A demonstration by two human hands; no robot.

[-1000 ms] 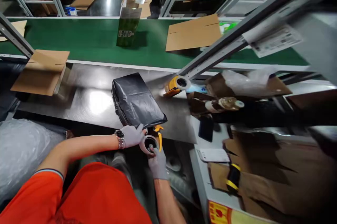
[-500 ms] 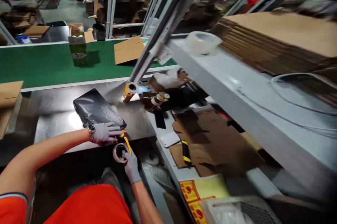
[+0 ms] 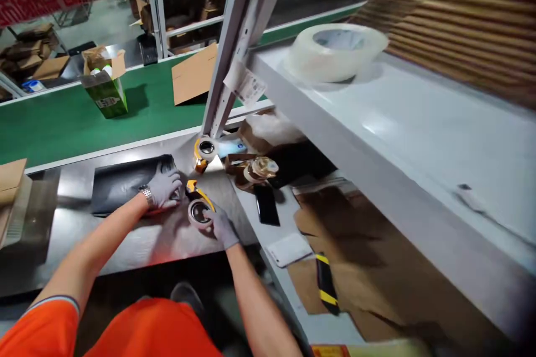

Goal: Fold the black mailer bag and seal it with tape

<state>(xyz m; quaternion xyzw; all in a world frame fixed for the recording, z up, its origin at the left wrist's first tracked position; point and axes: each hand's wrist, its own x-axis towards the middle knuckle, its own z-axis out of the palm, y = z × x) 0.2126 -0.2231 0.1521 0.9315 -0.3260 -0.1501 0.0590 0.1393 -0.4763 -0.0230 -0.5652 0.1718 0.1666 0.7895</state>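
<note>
On the steel packing bench, two gloved hands work a black plastic-wrapped parcel (image 3: 125,184) with a yellow-handled tape dispenser (image 3: 199,209)
The left hand (image 3: 164,188), fingers spread flat and gripping nothing, presses the parcel's right end; the right hand (image 3: 221,227) is closed around the dispenser, whose tape roll lies on the steel bench top (image 3: 167,239) just beside the parcel. A second yellow tape dispenser (image 3: 204,151) stands behind; a clear tape roll (image 3: 337,51) rests on the white shelf (image 3: 419,122)

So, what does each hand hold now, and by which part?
The right hand grips the yellow tape dispenser beside its roll. The left hand lies flat on the black plastic-wrapped parcel, pressing its right end, not gripping.
</note>
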